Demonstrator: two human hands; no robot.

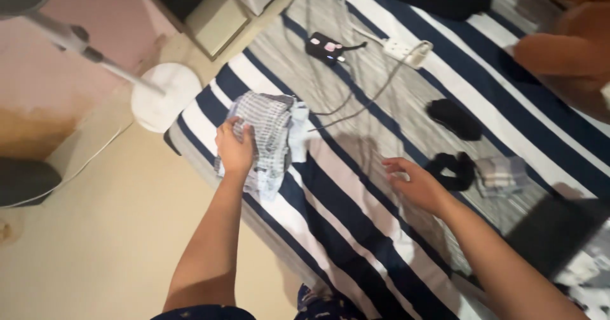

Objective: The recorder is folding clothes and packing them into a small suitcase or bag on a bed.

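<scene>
Head view, the only 1 available: I read my left hand (235, 147) as closed over a bundle of checked grey-and-white cloth (270, 136), fingers curled into the fabric and the palm pressing it down onto the striped bedcover (330, 231). The bundle lies near the corner of the bed, just beside the edge above the tan floor (108, 250). A paler piece of cloth (298, 132) touches its right side; I cannot tell whether it belongs to the same bundle. My right hand (416, 183) is open, fingers loosely spread, holding nothing, and hovers or rests low over the cover; contact cannot be confirmed. Nearest to it lies a dark sock-like item (452, 169), touching a small folded checked cloth (502, 175). A 2nd dark item (454, 118) lies farther up the bed, apart from both. A power strip (405, 48) and a black device (325, 47) sit near the head of the bed, with cables (356, 107) trailing down the cover between the 2 hands. Hazards, in my judgement: the bundle is close to the edge, so a loose grip could drop layers to the floor; a sweeping right hand could snag the cables and drag the strip; a standing fan base (166, 96) sits just off the corner.
</scene>
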